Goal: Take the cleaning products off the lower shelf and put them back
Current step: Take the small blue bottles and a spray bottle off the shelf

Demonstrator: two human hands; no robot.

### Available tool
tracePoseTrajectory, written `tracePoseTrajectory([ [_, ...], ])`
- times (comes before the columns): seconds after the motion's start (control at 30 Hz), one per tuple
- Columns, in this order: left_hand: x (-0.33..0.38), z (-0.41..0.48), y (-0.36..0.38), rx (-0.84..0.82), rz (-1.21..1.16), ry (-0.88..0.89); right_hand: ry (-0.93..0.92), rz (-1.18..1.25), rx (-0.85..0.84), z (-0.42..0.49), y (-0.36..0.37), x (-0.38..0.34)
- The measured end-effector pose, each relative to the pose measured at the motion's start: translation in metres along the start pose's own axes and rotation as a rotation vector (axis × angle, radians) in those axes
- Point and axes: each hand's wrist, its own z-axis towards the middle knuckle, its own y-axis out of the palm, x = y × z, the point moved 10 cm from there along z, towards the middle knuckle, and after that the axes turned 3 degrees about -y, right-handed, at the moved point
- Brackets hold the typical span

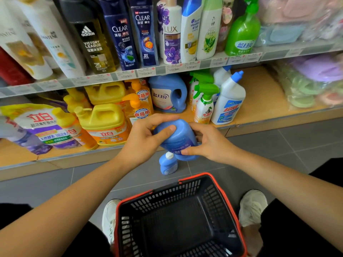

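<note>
Both hands grip a blue plastic detergent bottle (176, 138) - left hand (146, 138) curled over its upper end, thumb pressed on it, right hand (207, 143) pinching the label side - held tilted just before the lower shelf (259, 97), above a black mesh basket (167, 199).

Forearms bare up to each wrist, behind left grip (146, 140) & right grip (209, 143). Black trousers (297, 229), plain fabric, no visible print; they show well below both grips, one leg outboard of each. Off-white sneakers: left shoe (109, 219) below left grip, right shoe (253, 206) below right grip. Right one has a panelled upper w/ rounded toe, a bit creased.
</note>
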Motion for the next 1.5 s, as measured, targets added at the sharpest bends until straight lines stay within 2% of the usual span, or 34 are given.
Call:
tracePoseTrajectory([
  [0.2,0.0,-0.004,0.001,-0.026,0.019,0.031,0.009,0.064,0.046,0.002,-0.005,0.004],
  [0.4,-0.012,-0.004,-0.014,0.124,-0.056,-0.039,0.044,0.151,0.099,0.003,-0.014,0.007],
  [0.53,-0.026,-0.005,-0.01,0.131,-0.073,-0.072,0.04,0.178,0.133,0.002,-0.019,0.005],
  [0.63,-0.045,-0.006,0.003,0.059,-0.071,-0.161,0.037,0.201,0.154,0.0,-0.021,0.005],
  [0.73,-0.067,-0.011,0.026,-0.132,0.029,-0.234,0.04,0.277,0.189,0.0,-0.023,0.002],
  [0.83,-0.083,-0.022,0.047,-0.246,-0.063,-0.311,0.026,0.394,0.235,0.0,-0.025,-0.001],
  [1.03,-0.091,-0.024,0.046,-0.184,-0.358,-0.42,0.013,0.446,0.28,0.001,-0.031,-0.007],
  [1.17,-0.092,-0.023,0.03,-0.049,-0.438,-0.44,-0.021,0.361,0.355,0.004,-0.056,-0.011],
  [1.3,-0.091,-0.016,-0.001,0.111,-0.336,-0.39,0.16,0.143,0.367,0.002,-0.062,0.02],
  [1.4,-0.088,-0.012,-0.017,0.17,-0.221,-0.332,0.342,0.14,0.252,-0.002,-0.051,0.05],
  [1.5,-0.085,-0.01,-0.025,0.206,-0.112,-0.301,0.377,-0.009,0.16,0.003,-0.047,0.062],
])
